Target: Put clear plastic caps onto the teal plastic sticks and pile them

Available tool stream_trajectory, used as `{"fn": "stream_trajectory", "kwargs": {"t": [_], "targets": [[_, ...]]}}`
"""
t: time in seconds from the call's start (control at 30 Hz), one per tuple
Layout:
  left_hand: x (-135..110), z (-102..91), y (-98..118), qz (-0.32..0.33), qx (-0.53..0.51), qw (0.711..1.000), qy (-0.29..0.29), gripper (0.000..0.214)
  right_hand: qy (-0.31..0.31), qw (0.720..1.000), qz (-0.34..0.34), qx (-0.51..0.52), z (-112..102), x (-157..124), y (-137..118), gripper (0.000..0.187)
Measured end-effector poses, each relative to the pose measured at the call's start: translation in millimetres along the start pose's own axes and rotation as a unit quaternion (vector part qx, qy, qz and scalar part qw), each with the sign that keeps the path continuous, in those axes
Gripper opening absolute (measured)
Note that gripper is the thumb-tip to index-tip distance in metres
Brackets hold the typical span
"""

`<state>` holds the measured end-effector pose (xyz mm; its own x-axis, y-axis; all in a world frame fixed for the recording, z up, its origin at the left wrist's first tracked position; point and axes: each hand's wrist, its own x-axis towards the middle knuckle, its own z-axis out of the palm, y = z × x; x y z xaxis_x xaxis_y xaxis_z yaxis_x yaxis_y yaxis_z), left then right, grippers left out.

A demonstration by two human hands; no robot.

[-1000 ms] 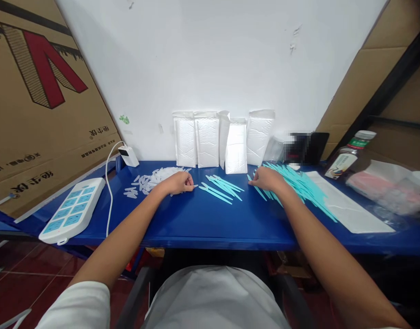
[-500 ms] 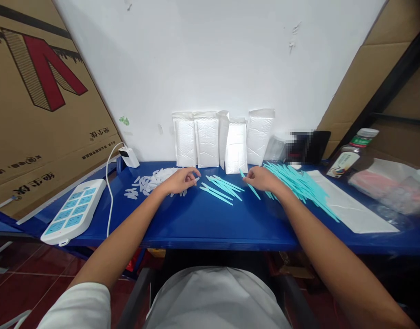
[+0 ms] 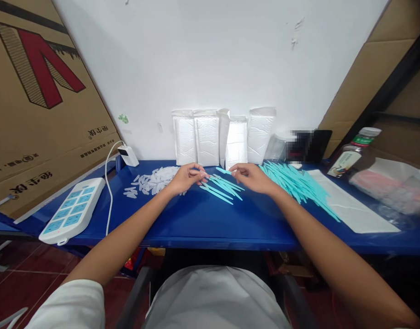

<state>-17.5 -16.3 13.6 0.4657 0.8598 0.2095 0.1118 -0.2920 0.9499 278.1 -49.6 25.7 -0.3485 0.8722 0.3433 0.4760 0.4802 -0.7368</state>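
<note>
My left hand hovers just above the blue table, fingers pinched on a small clear plastic cap. My right hand pinches one teal plastic stick and points it at the left hand. The two hands are close together, above a small group of teal sticks lying at the table's middle. A pile of clear caps lies to the left of my left hand. A large heap of teal sticks lies to the right of my right hand.
White padded envelopes lean on the wall behind. A white power strip and a charger sit at the left, by a big cardboard box. A flat white bag, a bottle and plastic bags lie at the right.
Both hands lifted from their piles and came together at the table's middle. The right hand took one teal stick from the heap; the left hand brought a clear cap.
</note>
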Motion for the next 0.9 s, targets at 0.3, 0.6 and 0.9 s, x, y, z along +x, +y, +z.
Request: {"fn": "stream_trajectory", "kwargs": {"t": [0.3,0.6,0.9], "targets": [[3,-4.4,-1,-0.002,-0.005,0.996,0.091,0.058,-0.023,0.997,0.022,0.077,-1,-2,-11,0.046],[1,-2.2,0,-0.004,-0.016,0.996,0.091,0.06,-0.016,0.997,0.012,0.071,-1,-2,-9,0.046],[3,-4.4,-6,-0.009,-0.024,0.995,0.093,0.059,-0.005,0.997,0.033,0.069,-1,-3,-13,0.044]]}}
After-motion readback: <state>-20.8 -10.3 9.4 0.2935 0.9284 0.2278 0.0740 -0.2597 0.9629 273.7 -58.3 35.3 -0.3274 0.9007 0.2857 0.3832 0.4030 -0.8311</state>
